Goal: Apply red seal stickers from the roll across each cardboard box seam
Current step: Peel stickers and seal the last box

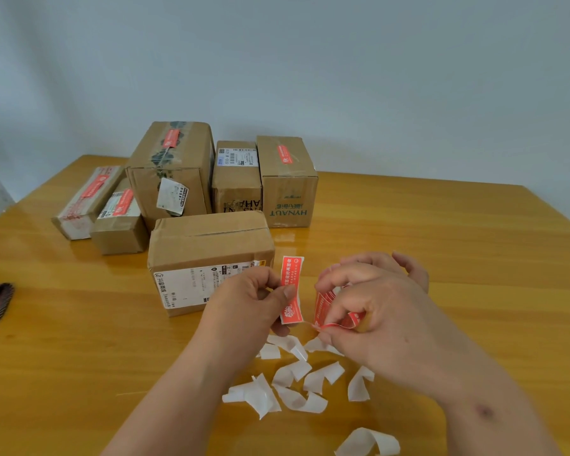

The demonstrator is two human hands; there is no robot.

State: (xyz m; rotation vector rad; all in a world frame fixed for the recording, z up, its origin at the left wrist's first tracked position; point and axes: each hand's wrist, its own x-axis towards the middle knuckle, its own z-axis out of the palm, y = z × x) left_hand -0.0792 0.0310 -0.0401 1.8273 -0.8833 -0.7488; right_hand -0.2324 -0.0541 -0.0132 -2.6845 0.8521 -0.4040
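Here the left hand (260,297) pinches one sticker (292,291) upright, tearing it off the roll (334,307) gripped in the right hand (372,301), just beside the unsealed box (208,255) on the tabletop (441,232), likely so it goes straight across the seam.

A glossy honey-yellow wooden table (441,225) fills the foreground, meeting a plain pale grey-blue wall (310,60) under soft, even light.
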